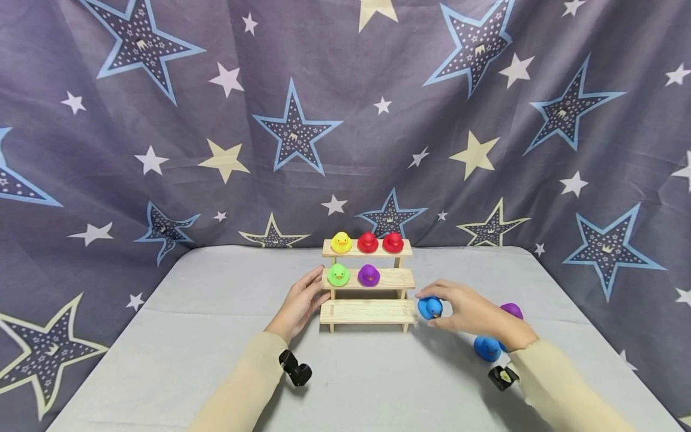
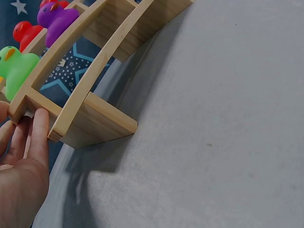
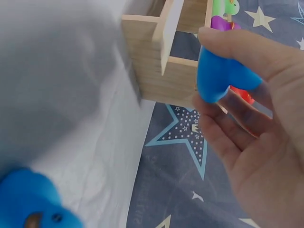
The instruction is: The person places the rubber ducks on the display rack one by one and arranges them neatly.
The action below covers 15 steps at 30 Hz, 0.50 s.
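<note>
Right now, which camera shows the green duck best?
The head view: the green duck is whole there, facing the camera, on the wooden stand. The left wrist view shows it bigger, from the side, but right at the picture's left edge. The right wrist view catches only part, at the top.

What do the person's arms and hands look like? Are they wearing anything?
The left sleeve and right sleeve are long, plain and cream-coloured. By each wrist is something small and black: the left black gadget looks lumpy, and the right black gadget shows a yellowish patch. The left hand and right hand wear no gloves.
</note>
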### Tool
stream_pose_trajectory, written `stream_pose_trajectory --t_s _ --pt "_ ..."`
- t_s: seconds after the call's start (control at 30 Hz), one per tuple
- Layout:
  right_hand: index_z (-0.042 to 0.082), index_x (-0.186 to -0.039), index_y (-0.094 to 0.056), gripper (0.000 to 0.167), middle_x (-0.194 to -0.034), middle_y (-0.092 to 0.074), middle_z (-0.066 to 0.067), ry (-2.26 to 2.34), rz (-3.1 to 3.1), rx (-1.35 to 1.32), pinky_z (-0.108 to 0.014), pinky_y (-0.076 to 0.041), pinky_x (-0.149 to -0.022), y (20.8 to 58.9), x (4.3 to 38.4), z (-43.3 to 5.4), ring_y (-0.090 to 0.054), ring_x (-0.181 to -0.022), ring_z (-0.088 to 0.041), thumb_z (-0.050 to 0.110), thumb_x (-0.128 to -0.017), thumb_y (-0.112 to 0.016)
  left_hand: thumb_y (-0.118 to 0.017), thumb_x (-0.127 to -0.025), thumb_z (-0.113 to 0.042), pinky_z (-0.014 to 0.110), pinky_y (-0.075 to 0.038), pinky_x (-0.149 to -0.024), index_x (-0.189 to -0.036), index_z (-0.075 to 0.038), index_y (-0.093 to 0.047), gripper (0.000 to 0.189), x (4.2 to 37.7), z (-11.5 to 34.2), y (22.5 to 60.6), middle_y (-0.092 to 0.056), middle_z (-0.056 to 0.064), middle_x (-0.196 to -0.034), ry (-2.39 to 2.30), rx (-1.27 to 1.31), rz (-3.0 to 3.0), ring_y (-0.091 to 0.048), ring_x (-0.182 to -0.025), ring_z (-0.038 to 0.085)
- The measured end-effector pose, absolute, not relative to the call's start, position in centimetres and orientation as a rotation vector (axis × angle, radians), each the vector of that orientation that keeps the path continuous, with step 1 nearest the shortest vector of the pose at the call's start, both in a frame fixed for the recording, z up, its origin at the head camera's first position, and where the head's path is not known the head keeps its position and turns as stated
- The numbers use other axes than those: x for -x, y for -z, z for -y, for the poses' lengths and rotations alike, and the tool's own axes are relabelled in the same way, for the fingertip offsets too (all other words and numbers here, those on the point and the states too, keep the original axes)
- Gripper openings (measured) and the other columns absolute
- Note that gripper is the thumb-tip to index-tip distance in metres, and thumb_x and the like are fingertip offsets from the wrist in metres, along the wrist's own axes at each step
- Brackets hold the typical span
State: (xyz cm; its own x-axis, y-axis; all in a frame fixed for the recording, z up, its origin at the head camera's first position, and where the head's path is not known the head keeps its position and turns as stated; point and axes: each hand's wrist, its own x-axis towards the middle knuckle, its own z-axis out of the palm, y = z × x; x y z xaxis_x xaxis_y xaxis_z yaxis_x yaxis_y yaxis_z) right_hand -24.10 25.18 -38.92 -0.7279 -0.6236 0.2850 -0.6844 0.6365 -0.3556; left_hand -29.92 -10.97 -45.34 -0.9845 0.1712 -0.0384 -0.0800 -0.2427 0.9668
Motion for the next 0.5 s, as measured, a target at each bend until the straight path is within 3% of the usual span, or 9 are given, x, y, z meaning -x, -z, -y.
stream_pose_trajectory --t_s 0.27,0.5 --pt "0.009 -0.127 -0.069 0.050 -0.118 -0.061 -0.003 -0.744 2.703 -1.083 -0.043 -0.056 -0.093 38.4 25.9 -23.5 -0.059 -0.106 -0.019 0.013 -0.079 -0.084 -0.046 -0.104 -0.006 0.030 -0.049 -0.107 -0.157 -0.003 -0.029 0.055 29.7 10.9 45.2 -0.032 0.018 -0.156 -2.355 -0.117 -1.827 -0.039 -0.140 0.031" --pt "0.008 -0.128 -0.069 0.052 -0.120 -0.062 -0.006 -0.750 2.665 -1.110 -0.044 -0.056 -0.095 38.0 27.6 -22.2 -0.059 -0.108 -0.023 0.009 -0.078 -0.082 -0.046 -0.105 -0.006 0.033 -0.047 -0.110 -0.157 -0.002 -0.028 0.055 29.8 10.9 45.2 -0.030 0.019 -0.157 -2.350 -0.135 -1.822 -0.037 -0.142 0.032"
